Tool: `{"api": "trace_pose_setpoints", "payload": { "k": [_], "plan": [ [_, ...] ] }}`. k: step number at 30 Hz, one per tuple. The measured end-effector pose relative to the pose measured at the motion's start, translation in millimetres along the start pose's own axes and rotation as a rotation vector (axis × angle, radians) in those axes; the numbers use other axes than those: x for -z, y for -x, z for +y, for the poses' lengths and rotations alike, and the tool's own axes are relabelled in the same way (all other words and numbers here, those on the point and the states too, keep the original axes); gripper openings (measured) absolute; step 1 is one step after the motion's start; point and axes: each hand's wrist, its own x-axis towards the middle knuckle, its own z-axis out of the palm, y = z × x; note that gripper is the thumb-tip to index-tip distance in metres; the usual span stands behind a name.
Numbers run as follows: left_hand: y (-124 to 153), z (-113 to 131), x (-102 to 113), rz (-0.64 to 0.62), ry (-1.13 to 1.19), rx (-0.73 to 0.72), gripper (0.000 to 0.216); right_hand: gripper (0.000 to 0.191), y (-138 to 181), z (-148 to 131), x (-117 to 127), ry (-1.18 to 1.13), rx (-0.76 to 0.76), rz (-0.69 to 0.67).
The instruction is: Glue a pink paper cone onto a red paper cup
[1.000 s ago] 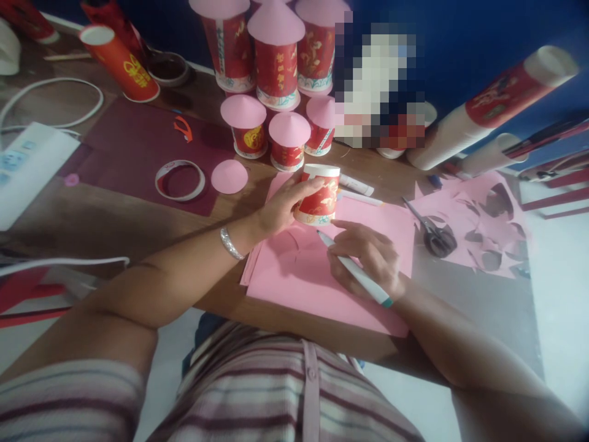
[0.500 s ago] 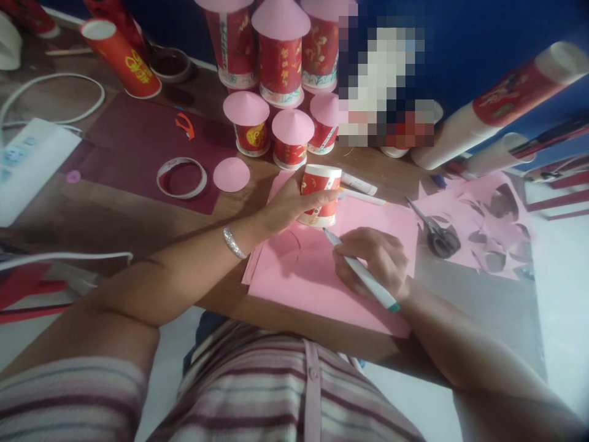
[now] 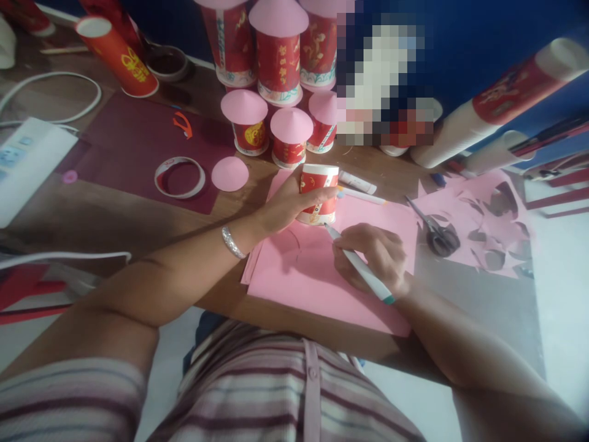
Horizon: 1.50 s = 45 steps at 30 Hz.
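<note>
My left hand [image 3: 294, 202] is wrapped round a red and white paper cup [image 3: 315, 179] above the stacked pink paper [image 3: 294, 288]. Its thumb lies across the front of the cup. Some fingers are hidden behind it. In my right hand [image 3: 372, 255] is a white marker pen [image 3: 363, 270] with a green end, gripped like a writing tool. The marker's tip points at the lower edge of the cup, very close to it; whether they touch I cannot tell. A thin curved line shows on the pink sheet left of the marker.
Red paper-cup lanterns with pink cone tops [image 3: 291, 126] stand stacked behind. Scissors [image 3: 439, 236] lie on cut pink scraps [image 3: 497, 215] at right. A paper ring [image 3: 179, 178] and a pink disc [image 3: 230, 174] sit left. A tall white and red tube [image 3: 497, 101] leans at back right.
The marker has tilted slightly in my right hand, and its tip has moved up nearer the cup's lower edge. My left hand keeps its hold on the cup.
</note>
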Motion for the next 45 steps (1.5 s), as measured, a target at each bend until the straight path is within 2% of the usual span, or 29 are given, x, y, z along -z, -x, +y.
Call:
{"api": "trace_pose_setpoints", "payload": {
  "k": [33,45],
  "plan": [
    [0.6,-3.1,1.6,0.013,-0.001,0.037,0.041,0.021,0.8,0.7,-3.0,-0.009,-0.034,-0.010],
    [-0.8,-3.3,1.8,0.006,-0.001,-0.005,0.040,0.021,0.5,0.0,-2.2,-0.006,-0.025,-0.018]
  ]
}}
